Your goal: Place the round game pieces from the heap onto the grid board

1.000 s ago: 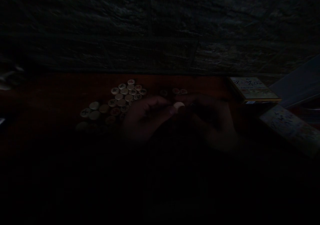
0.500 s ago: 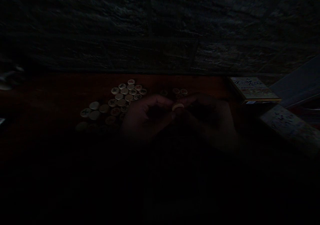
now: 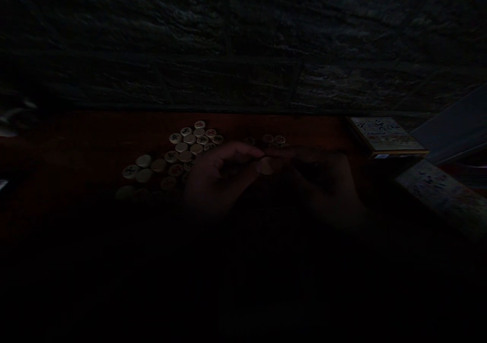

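A round wooden piece sits between the two hands in the middle of the scene, its pale face showing. Handling it well calls for a light pinch on the rim, fingertips off the face, with one hand steadying while the other shifts its hold. The left hand closes thumb and forefinger narrowly on the piece's left side. The right hand is curled, its fingertips meeting the right edge; in this gloom I cannot tell whether it grips or merely touches. Left of the hands lies a pile of pieces; beyond them, a few more pieces. A flat box lies far right on the table.
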Tool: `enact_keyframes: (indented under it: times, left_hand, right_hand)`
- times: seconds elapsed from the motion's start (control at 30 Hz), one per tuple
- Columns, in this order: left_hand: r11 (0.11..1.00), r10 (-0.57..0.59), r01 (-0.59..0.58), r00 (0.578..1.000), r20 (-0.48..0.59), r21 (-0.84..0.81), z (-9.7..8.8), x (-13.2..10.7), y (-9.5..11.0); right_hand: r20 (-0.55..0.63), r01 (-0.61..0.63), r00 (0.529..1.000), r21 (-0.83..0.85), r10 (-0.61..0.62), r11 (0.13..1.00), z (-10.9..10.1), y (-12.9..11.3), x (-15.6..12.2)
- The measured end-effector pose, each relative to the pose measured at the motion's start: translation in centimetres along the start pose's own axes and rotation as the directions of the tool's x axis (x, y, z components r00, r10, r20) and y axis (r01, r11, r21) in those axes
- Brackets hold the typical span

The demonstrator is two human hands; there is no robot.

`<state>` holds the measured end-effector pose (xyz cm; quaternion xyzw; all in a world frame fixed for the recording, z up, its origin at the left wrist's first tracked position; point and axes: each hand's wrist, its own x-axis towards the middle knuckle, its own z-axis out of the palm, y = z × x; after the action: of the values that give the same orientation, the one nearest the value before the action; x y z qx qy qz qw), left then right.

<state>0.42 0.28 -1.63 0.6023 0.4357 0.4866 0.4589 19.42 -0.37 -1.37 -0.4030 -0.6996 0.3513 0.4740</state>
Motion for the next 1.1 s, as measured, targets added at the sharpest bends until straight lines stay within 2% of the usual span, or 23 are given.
enact_keyframes:
  times: [0.2,0.43,0.57,0.8,0.97,1.1]
  left_hand:
    - [0.998,0.055,-0.055,0.998,0.01,0.033,0.0,-0.1,0.0]
    - [0.988,0.144,-0.147,0.988,0.064,0.05,-0.2,-0.3,-0.3]
    - [0.992,0.126,-0.128,0.989,0.079,0.019,-0.3,-0.4,-0.5]
    - [0.981,0.173,-0.177,0.983,0.06,0.075,0.0,-0.5,0.0]
    - [0.985,0.081,-0.083,0.997,0.018,0.149,0.2,-0.7,1.0]
    - [0.993,0.024,-0.025,1.0,0.008,0.111,0.2,-0.7,1.2]
  right_hand:
    - [-0.046,-0.013,0.999,0.022,0.014,1.0,0.2,0.2,0.0]
    - [-0.02,-0.033,0.999,0.068,0.035,0.997,0.3,0.2,0.1]
    - [-0.012,-0.087,0.996,0.133,0.089,0.987,0.4,0.0,0.3]
    - [0.033,-0.063,0.998,0.132,0.059,0.989,0.0,0.3,0.5]
    - [0.045,-0.068,0.997,0.125,0.063,0.99,-0.1,0.5,0.4]
    - [0.044,-0.087,0.996,0.094,0.083,0.992,-0.1,0.2,0.4]
